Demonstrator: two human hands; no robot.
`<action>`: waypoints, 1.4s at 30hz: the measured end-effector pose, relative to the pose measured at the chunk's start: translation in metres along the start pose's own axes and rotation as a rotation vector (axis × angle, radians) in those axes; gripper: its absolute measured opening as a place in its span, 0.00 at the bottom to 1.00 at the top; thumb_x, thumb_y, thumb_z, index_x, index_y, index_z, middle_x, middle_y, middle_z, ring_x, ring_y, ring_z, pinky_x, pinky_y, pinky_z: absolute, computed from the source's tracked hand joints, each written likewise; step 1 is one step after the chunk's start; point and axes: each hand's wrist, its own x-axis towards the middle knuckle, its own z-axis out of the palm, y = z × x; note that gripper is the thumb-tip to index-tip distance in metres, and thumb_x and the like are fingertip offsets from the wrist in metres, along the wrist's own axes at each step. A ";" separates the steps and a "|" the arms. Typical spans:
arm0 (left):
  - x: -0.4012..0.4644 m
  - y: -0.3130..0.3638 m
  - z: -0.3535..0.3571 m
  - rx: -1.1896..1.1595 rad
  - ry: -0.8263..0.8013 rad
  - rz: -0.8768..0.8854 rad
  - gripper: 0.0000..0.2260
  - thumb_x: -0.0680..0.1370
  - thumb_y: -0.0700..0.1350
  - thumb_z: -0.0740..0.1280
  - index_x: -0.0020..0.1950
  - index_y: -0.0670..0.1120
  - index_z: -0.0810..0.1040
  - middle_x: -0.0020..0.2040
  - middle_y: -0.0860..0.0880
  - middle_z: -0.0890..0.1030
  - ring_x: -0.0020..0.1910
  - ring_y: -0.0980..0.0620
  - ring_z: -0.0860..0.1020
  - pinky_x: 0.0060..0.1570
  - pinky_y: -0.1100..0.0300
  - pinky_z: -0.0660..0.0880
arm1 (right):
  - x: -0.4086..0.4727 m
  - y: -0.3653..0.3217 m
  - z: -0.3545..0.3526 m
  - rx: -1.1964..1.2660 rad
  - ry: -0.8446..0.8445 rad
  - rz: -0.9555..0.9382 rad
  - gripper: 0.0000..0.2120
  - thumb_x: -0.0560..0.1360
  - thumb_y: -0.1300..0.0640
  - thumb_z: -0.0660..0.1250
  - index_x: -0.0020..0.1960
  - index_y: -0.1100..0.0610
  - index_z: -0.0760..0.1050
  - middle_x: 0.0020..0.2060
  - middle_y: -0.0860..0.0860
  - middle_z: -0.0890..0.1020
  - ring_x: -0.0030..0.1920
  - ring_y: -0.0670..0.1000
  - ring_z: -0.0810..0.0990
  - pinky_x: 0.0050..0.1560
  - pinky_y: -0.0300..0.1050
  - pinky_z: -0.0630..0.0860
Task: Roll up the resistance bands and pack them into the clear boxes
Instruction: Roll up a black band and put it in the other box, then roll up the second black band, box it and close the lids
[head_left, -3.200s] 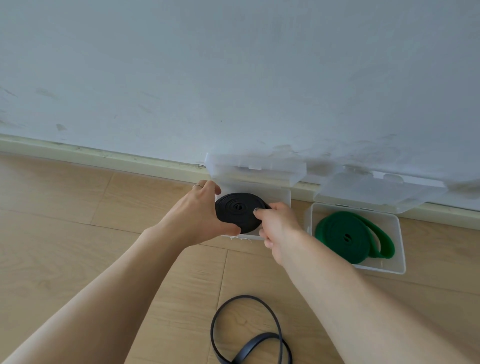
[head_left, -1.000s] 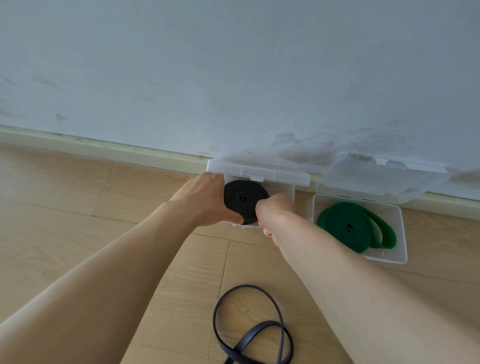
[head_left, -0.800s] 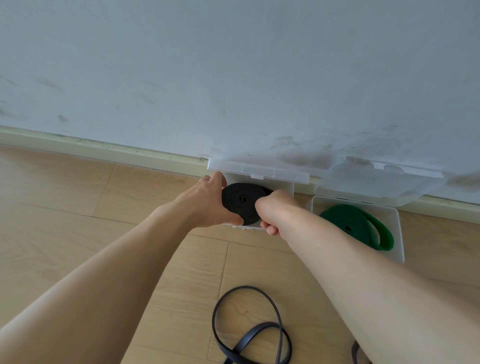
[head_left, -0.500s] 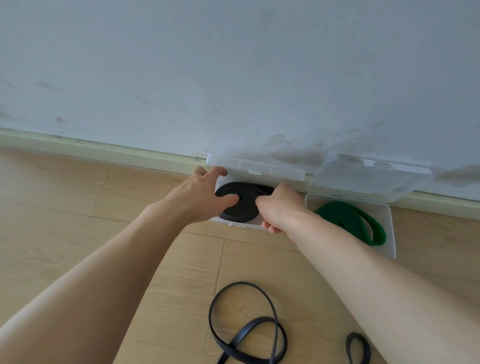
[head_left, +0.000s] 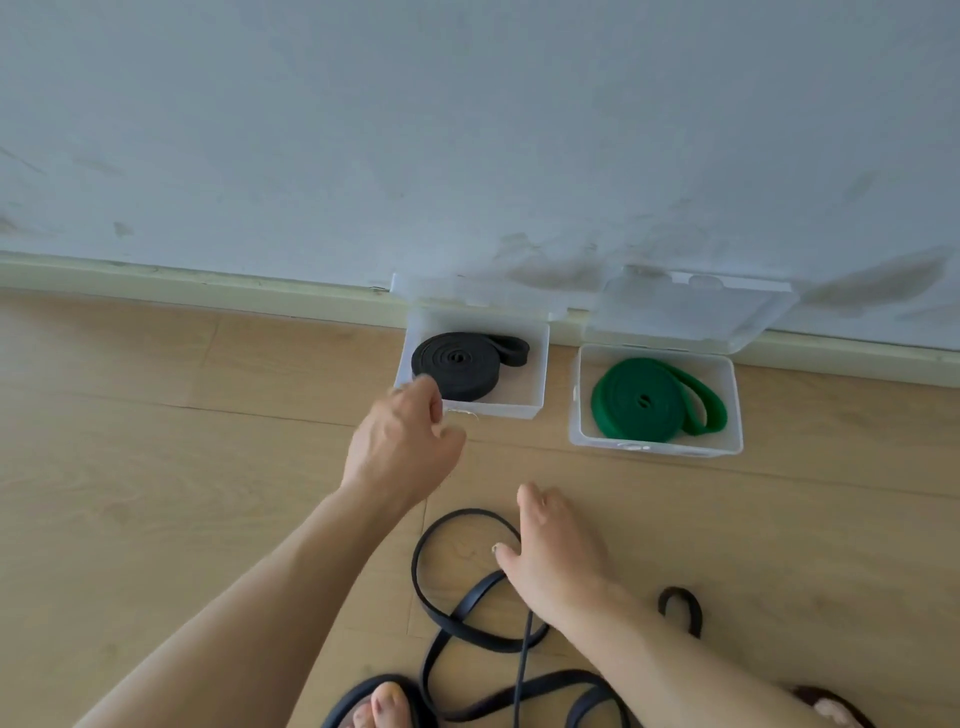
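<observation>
My left hand (head_left: 402, 449) hung just in front of the left box (head_left: 540, 364), fingers loosely curled and grasping nothing. My right hand (head_left: 553, 558) hovered lower, fingers relaxed and spread, holding nothing, over the loose band (head_left: 452, 621) that sprawled in loops on the floor (head_left: 156, 467).

The black roll (head_left: 456, 365) lay inside the left box, its free tail sticking out toward the right wall. The green roll (head_left: 644, 399) sat in the right box (head_left: 735, 410), its tail bulging in a loop. Both lids (head_left: 691, 309) stood open against the wall (head_left: 467, 130).

I judged that either roll could spring open, since nothing pinned the tails, and a tail riding over the rim might stop a lid from closing. The loose band passed near my foot (head_left: 382, 706) and could snag there as I lifted it, and its crossed loops might twist while I rolled.

Half a second before, both my hands were pressing the black roll down into the box. Since then they had let go and drawn back toward me, the right one farther, and the roll stayed where I had set it.
</observation>
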 end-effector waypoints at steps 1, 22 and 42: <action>-0.009 -0.003 0.008 0.031 -0.079 0.018 0.07 0.75 0.45 0.68 0.44 0.49 0.69 0.41 0.52 0.72 0.38 0.50 0.72 0.35 0.56 0.69 | -0.001 -0.001 0.006 -0.011 0.011 0.003 0.11 0.83 0.50 0.63 0.61 0.54 0.67 0.56 0.51 0.77 0.55 0.53 0.78 0.50 0.45 0.74; -0.138 0.141 -0.154 -0.086 -0.502 0.307 0.07 0.81 0.52 0.68 0.56 0.52 0.81 0.52 0.53 0.85 0.54 0.50 0.83 0.59 0.51 0.80 | -0.166 -0.022 -0.253 0.657 -0.167 -0.253 0.04 0.75 0.55 0.70 0.43 0.54 0.79 0.38 0.51 0.80 0.41 0.52 0.75 0.46 0.47 0.73; -0.252 0.256 -0.181 -0.154 -0.081 0.522 0.10 0.79 0.56 0.69 0.42 0.52 0.79 0.33 0.54 0.81 0.33 0.61 0.77 0.40 0.62 0.71 | -0.307 0.020 -0.331 1.146 0.399 -0.508 0.11 0.77 0.58 0.74 0.41 0.57 0.74 0.36 0.53 0.79 0.37 0.51 0.76 0.39 0.43 0.76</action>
